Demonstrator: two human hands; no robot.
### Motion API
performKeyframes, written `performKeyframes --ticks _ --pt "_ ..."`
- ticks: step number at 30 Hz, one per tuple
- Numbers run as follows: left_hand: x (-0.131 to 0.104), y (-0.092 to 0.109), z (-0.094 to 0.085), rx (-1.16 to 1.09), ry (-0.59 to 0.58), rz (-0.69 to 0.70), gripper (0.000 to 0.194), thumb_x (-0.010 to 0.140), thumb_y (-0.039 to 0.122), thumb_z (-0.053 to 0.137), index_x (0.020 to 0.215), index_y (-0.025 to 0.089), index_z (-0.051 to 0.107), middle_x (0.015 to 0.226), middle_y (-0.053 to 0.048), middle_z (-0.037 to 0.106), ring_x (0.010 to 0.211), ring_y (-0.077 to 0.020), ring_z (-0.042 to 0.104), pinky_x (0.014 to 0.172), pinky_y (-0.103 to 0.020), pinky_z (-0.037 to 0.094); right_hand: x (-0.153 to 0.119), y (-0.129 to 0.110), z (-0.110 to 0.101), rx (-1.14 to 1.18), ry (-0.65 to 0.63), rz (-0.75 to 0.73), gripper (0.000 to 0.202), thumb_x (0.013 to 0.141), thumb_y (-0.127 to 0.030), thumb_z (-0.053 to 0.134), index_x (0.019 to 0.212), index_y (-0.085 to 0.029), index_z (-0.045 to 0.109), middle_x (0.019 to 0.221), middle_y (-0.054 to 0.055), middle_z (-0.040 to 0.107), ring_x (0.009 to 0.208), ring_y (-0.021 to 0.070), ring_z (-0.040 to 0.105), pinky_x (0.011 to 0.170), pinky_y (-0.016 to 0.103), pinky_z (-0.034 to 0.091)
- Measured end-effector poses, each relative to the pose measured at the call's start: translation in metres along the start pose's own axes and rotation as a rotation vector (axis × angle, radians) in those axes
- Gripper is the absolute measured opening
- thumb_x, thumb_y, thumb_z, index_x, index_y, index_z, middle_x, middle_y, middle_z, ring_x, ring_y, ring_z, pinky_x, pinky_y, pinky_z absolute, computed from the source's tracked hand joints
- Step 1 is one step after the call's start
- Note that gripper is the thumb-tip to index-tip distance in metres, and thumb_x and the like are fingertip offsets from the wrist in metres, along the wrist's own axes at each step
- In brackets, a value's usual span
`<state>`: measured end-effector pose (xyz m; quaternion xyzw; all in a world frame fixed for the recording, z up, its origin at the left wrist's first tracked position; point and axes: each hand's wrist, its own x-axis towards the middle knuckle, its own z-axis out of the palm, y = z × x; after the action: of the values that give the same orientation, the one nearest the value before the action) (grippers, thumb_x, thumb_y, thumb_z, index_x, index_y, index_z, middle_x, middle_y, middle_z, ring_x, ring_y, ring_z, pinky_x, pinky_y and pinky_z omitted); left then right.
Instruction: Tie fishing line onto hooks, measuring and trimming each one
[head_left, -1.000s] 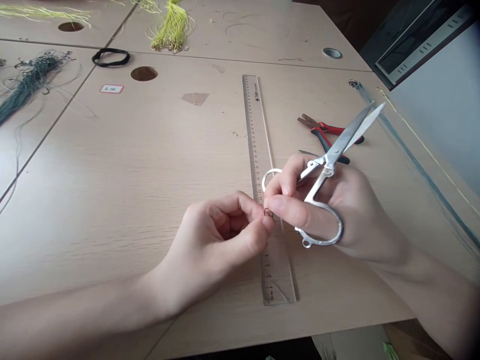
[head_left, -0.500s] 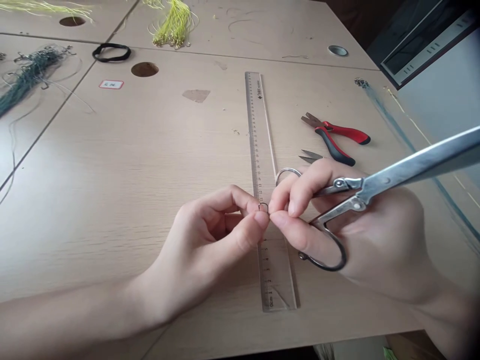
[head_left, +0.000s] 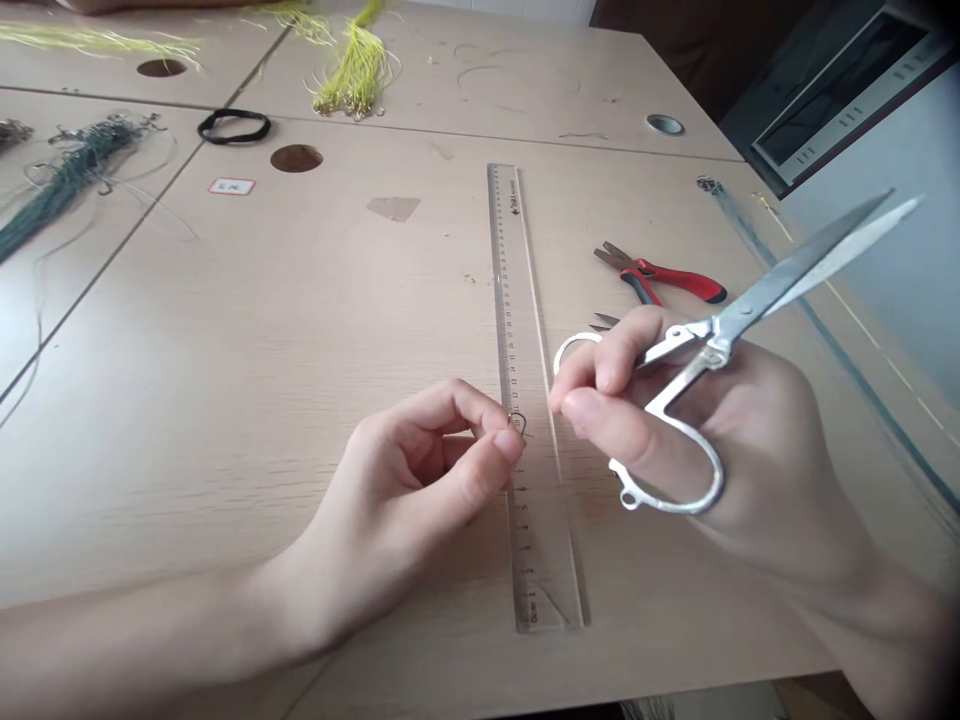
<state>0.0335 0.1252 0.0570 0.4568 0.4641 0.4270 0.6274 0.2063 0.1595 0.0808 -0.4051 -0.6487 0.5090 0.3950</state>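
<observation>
My left hand pinches a small curved metal hook between thumb and forefinger, above a clear ruler lying lengthwise on the table. To its right, my right hand has its fingers through the handle loops of silver scissors, whose blades point up and away to the right, slightly apart. The right thumb and forefinger tips sit close together, with no thread visible between them. A gap separates the two hands.
Red-handled pliers and small pointed blades lie beyond my right hand. Yellow strands, a black band, a label, teal strands and a tape ring lie farther out on the table.
My right hand has moved away from the left, opening a gap between the fingertips. The scissors have turned so that their whole blades show. The view has shifted slightly.
</observation>
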Motion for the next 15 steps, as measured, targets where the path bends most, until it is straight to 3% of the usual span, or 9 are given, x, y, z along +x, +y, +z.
performKeyframes --ticks 5,15 --pt "0.0019 0.0004 0.0004 0.018 -0.040 -0.022 0.019 0.079 0.032 0.062 0.067 0.018 0.059 0.058 0.001 0.049 0.052 -0.0091 0.039 0.044 -0.018 0.033 0.0022 0.0019 0.0013 0.065 -0.059 0.076 0.015 0.078 -0.013 0.069 0.077 -0.021 0.056 0.080 0.000 0.064 0.065 0.0099 0.058 0.050 0.018 0.047" --pt "0.0001 -0.0002 0.0002 0.049 -0.093 -0.071 0.013 0.078 0.030 0.060 0.072 0.019 0.062 0.063 0.002 0.056 0.058 -0.0089 0.049 0.048 -0.016 0.039 0.0020 0.0005 0.0030 0.130 -0.116 0.146 0.014 0.076 -0.011 0.071 0.075 -0.018 0.059 0.069 -0.005 0.058 0.057 0.0034 0.055 0.049 0.009 0.045"
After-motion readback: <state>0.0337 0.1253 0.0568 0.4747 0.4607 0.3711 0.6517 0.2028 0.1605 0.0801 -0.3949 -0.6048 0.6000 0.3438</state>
